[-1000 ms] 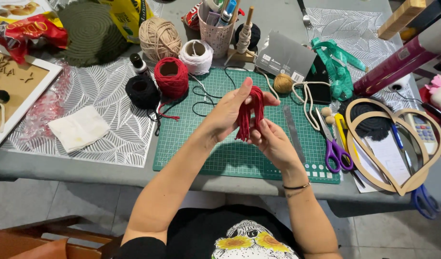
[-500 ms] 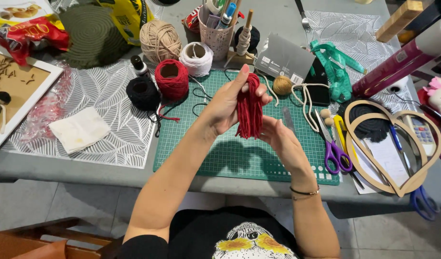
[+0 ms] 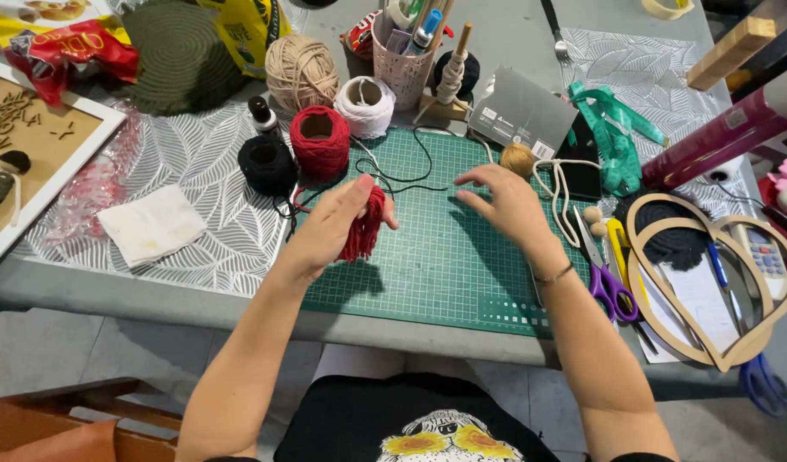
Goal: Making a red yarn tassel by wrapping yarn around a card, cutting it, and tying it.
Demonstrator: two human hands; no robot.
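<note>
My left hand (image 3: 329,229) holds a red yarn tassel (image 3: 363,224) above the left part of the green cutting mat (image 3: 445,257). The tassel hangs down between thumb and fingers. My right hand (image 3: 505,204) hovers over the mat's upper right with fingers spread and nothing in it. A thin black thread (image 3: 406,175) lies looped on the mat between the two hands. A red yarn spool (image 3: 319,141) and a black one (image 3: 267,164) stand just beyond my left hand.
White (image 3: 366,106) and beige yarn (image 3: 301,72), a pink pen cup (image 3: 404,60) and a wooden spindle stand at the back. Purple scissors (image 3: 612,287), a wooden heart frame (image 3: 710,282) and green ribbon (image 3: 614,137) lie right. A white cloth (image 3: 151,224) lies left.
My right hand has let go of the tassel and moved right with its fingers spread. My left hand has lowered the tassel to the left.
</note>
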